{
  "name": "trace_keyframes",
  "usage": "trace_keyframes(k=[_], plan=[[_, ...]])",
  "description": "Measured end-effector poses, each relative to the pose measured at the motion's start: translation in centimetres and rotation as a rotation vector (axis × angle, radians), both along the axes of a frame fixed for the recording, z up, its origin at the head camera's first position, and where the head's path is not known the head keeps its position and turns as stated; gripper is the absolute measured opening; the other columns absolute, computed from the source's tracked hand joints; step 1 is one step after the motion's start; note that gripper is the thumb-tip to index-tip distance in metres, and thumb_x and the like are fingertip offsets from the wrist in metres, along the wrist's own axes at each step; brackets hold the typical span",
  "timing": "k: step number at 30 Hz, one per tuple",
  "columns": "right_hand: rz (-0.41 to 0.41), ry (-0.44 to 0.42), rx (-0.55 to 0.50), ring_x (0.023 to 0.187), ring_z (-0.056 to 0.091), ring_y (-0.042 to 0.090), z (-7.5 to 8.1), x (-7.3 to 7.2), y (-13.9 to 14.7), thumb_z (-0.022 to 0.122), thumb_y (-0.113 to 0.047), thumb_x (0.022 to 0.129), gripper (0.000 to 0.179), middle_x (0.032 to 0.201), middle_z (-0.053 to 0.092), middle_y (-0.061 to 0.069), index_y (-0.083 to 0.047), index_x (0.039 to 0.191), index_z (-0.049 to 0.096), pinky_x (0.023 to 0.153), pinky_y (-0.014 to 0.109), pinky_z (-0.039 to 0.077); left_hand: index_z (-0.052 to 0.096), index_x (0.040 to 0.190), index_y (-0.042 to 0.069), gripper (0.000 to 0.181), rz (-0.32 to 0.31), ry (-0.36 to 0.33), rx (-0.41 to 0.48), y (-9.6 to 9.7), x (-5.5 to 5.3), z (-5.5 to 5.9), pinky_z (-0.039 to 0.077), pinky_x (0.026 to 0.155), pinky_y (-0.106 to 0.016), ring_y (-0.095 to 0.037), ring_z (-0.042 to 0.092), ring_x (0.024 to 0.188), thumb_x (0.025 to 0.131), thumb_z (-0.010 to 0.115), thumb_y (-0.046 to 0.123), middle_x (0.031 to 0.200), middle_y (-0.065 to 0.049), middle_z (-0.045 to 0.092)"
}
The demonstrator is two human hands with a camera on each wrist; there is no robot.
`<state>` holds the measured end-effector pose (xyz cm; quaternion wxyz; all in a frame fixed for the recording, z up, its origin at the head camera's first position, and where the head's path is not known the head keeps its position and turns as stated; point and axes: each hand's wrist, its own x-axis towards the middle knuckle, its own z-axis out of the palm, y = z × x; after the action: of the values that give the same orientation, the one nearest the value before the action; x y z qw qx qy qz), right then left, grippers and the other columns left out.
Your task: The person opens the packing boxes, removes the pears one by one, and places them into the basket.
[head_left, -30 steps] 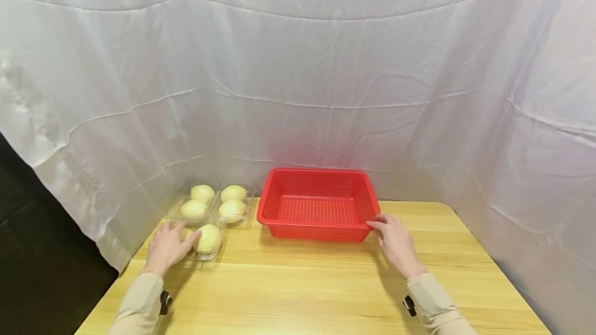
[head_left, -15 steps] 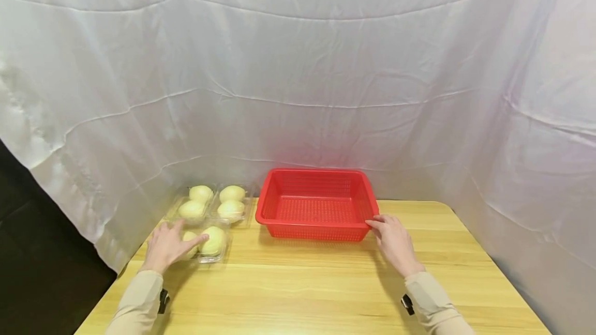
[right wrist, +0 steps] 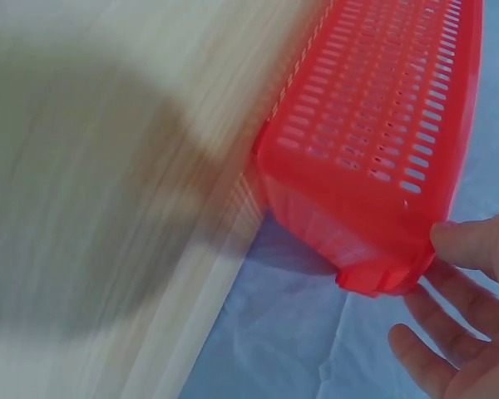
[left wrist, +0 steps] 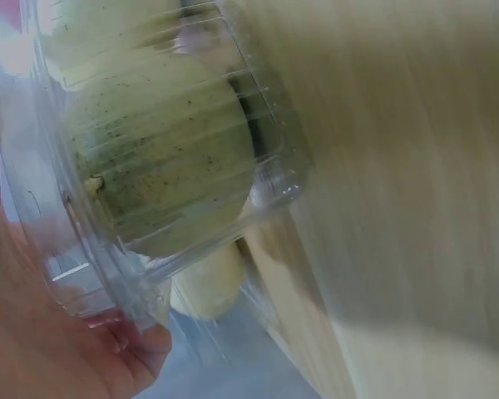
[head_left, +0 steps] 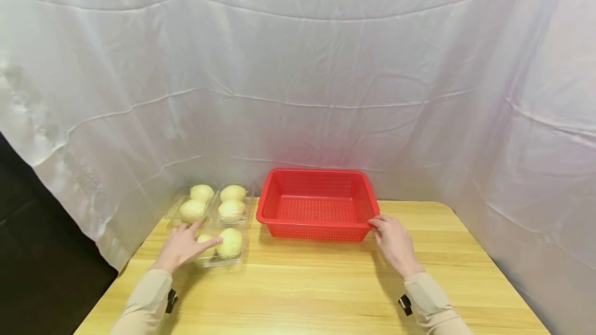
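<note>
Near desk's left edge (head_left: 122, 284), wide-spread left hand (head_left: 182, 248) grips clear plastic box (head_left: 225, 261); right hand (head_left: 393, 243) pinches red oblong plastic basket (head_left: 318, 231), likely steadying.

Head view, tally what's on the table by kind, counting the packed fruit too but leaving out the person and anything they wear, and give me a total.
Pale yellow fruits: 6
Clear plastic boxes: 3
Red basket: 1
Total: 10

Pale creased drapes (head_left: 298, 66), light wood-grain tabletop (head_left: 298, 293), black surface (head_left: 37, 252) — far left
</note>
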<state>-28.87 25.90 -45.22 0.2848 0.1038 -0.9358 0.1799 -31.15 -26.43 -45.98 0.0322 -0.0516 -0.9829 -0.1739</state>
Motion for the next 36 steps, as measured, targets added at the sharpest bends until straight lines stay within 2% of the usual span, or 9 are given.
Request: trace_keyframes(k=[11, 14, 18, 21, 24, 26, 29, 33, 36], plan=[[0.065, 0.145, 0.021, 0.087, 0.061, 0.027, -0.3, -0.1, -1.9, 0.075, 0.000, 0.078, 0.017, 0.091, 0.070, 0.005, -0.008, 0.092, 0.077, 0.075, 0.042, 0.051, 0.043, 0.145, 0.007, 0.100, -0.022, -0.072, -0.001, 3.2, 0.2, 0.6, 0.050, 0.073, -0.062, -0.051, 0.058, 0.102, 0.077, 0.056, 0.079, 0.134, -0.043, 0.037], [0.088, 0.159, 0.045, 0.085, 0.061, 0.025, -0.4, 0.1, -2.4, 0.077, 0.000, 0.076, 0.017, 0.090, 0.070, 0.004, -0.009, 0.090, 0.077, 0.073, 0.040, 0.052, 0.043, 0.145, 0.005, 0.102, -0.015, -0.102, -0.019, 3.9, 0.2, 1.0, 0.051, 0.069, -0.057, -0.052, 0.059, 0.099, 0.077, 0.054, 0.081, 0.137, -0.045, 0.034], [0.142, 0.170, 0.094, 0.083, 0.061, 0.022, -0.9, 0.3, -3.3, 0.079, -0.002, 0.075, 0.017, 0.089, 0.070, 0.002, -0.011, 0.089, 0.076, 0.071, 0.037, 0.052, 0.038, 0.148, 0.002, 0.110, 0.005, -0.132, -0.069, 4.7, 0.4, 1.3, 0.050, 0.061, -0.047, -0.061, 0.053, 0.109, 0.077, 0.047, 0.085, 0.142, -0.047, 0.029], [0.179, 0.177, 0.123, 0.083, 0.061, 0.019, -1.5, 0.6, -4.2, 0.079, -0.005, 0.076, 0.015, 0.088, 0.069, -0.001, -0.013, 0.088, 0.076, 0.072, 0.035, 0.053, 0.037, 0.148, 0.001, 0.115, 0.031, -0.142, -0.126, 5.3, 0.6, 1.4, 0.045, 0.051, -0.036, -0.053, 0.060, 0.104, 0.075, 0.042, 0.089, 0.129, -0.042, 0.049], [0.203, 0.157, 0.136, 0.082, 0.062, 0.015, -2.2, 1.1, -5.3, 0.079, -0.010, 0.077, 0.013, 0.087, 0.069, -0.005, -0.017, 0.087, 0.076, 0.070, 0.034, 0.054, 0.053, 0.136, 0.001, 0.109, 0.029, -0.127, -0.178, 6.0, 0.8, 1.6, 0.041, 0.047, -0.033, -0.037, 0.065, 0.080, 0.074, 0.041, 0.090, 0.104, -0.028, 0.066], [0.211, 0.123, 0.148, 0.080, 0.063, 0.013, -2.6, 1.4, -6.1, 0.079, -0.014, 0.078, 0.011, 0.086, 0.068, -0.008, -0.019, 0.086, 0.075, 0.067, 0.033, 0.054, 0.064, 0.122, 0.004, 0.101, 0.020, -0.124, -0.210, 6.5, 0.9, 1.6, 0.041, 0.049, -0.033, -0.027, 0.063, 0.069, 0.074, 0.040, 0.090, 0.088, -0.015, 0.068], [0.233, 0.041, 0.163, 0.077, 0.063, 0.008, -3.0, 2.0, -7.3, 0.077, -0.019, 0.081, 0.006, 0.084, 0.067, -0.011, -0.021, 0.086, 0.075, 0.063, 0.030, 0.053, 0.070, 0.103, 0.005, 0.092, -0.022, -0.125, -0.212, 7.5, 1.2, 1.5, 0.047, 0.058, -0.041, -0.029, 0.065, 0.075, 0.076, 0.041, 0.088, 0.092, -0.014, 0.070], [0.298, -0.054, 0.166, 0.074, 0.063, 0.005, -3.1, 2.6, -8.5, 0.073, -0.023, 0.085, 0.004, 0.083, 0.069, -0.011, -0.019, 0.087, 0.075, 0.062, 0.027, 0.053, 0.064, 0.122, 0.001, 0.095, -0.094, -0.181, -0.113, 9.0, 1.5, 1.2, 0.051, 0.077, -0.052, -0.038, 0.067, 0.094, 0.080, 0.044, 0.083, 0.110, -0.021, 0.069], [0.345, -0.084, 0.157, 0.074, 0.064, 0.003, -3.1, 2.9, -9.0, 0.071, -0.024, 0.087, 0.007, 0.083, 0.070, -0.011, -0.018, 0.086, 0.075, 0.063, 0.026, 0.053, 0.045, 0.146, 0.008, 0.095, -0.166, -0.218, -0.030, 10.0, 1.6, 0.8, 0.050, 0.088, -0.055, -0.042, 0.067, 0.095, 0.083, 0.045, 0.079, 0.133, -0.024, 0.059]])
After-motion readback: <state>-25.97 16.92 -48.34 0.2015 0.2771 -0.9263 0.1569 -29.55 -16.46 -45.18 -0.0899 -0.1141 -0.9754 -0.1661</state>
